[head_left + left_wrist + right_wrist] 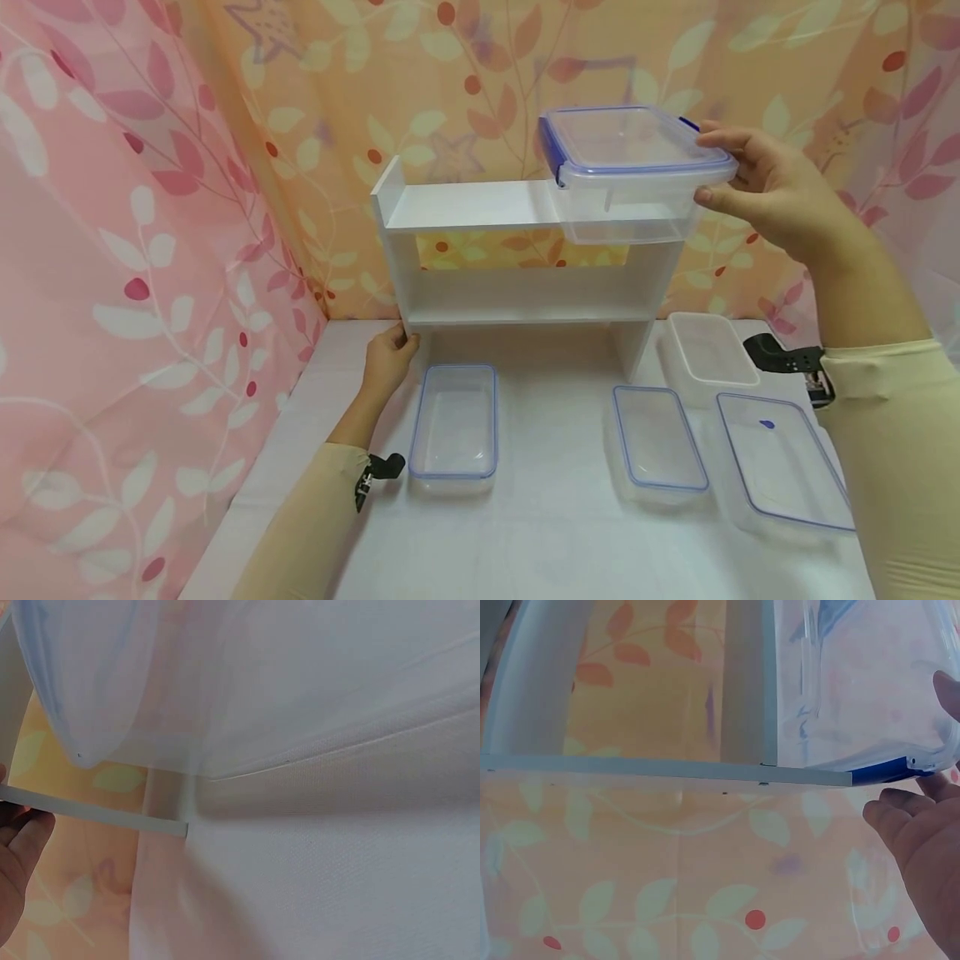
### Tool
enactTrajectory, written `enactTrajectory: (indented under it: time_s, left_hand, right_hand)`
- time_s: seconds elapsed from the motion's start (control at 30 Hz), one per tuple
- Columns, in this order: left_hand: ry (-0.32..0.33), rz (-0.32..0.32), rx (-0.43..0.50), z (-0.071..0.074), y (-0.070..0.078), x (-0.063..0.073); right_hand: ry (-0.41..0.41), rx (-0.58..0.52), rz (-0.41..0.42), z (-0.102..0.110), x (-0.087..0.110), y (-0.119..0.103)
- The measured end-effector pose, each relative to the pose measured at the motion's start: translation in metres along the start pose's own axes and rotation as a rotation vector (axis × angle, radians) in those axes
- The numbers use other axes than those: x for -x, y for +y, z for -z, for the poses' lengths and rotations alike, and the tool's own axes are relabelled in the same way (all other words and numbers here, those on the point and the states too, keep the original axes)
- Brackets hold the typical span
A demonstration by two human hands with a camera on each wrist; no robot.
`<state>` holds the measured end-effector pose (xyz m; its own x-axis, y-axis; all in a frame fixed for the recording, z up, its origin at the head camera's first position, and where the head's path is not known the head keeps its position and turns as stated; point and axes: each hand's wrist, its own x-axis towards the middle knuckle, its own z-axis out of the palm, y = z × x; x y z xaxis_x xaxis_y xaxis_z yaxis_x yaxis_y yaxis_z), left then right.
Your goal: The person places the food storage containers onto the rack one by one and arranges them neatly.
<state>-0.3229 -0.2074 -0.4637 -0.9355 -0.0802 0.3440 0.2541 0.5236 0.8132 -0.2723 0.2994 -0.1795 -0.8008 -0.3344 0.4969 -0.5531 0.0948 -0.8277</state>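
Note:
My right hand (772,187) grips a clear food container (630,204) with a blue-edged lid by its right side, at the right end of the top board of a white shelf (480,204). In the right wrist view the container (870,690) overlaps the shelf's end, its blue clip beside the side panel (705,774). Low on the shelf's left side panel, my left hand (386,358) pinches the edge between thumb and fingers. The left wrist view shows those fingers (30,836) against the panel edge (97,816).
A blue-rimmed container (453,425) stands in front of the shelf at left. To the right are a smaller blue-rimmed container (660,442), a larger one (787,467) and a white-lidded container (712,354). Floral curtains (337,100) hang behind and beside the white-covered table (540,542).

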Motion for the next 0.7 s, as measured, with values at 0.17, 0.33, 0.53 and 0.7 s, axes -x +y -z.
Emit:
enactTrajectory:
  time_s: [0.17,0.33,0.53,0.7]
  left_hand:
    - [0.002,-0.003,0.000,0.000,-0.001,0.000]
    - [0.010,-0.015,0.000,-0.001,0.000,0.000]
    - [-0.006,0.007,0.016,-0.002,0.000,0.002]
    - [0.001,-0.011,0.011,-0.002,-0.001,0.002]
  right_hand:
    - [0.034,-0.057,0.018,-0.004,0.009,-0.002]
    - [0.103,-0.136,0.057,-0.012,0.018,-0.003]
    - [0.241,-0.079,0.103,-0.019,0.030,-0.009]
    - [0.300,-0.079,0.161,-0.029,0.043,-0.013]
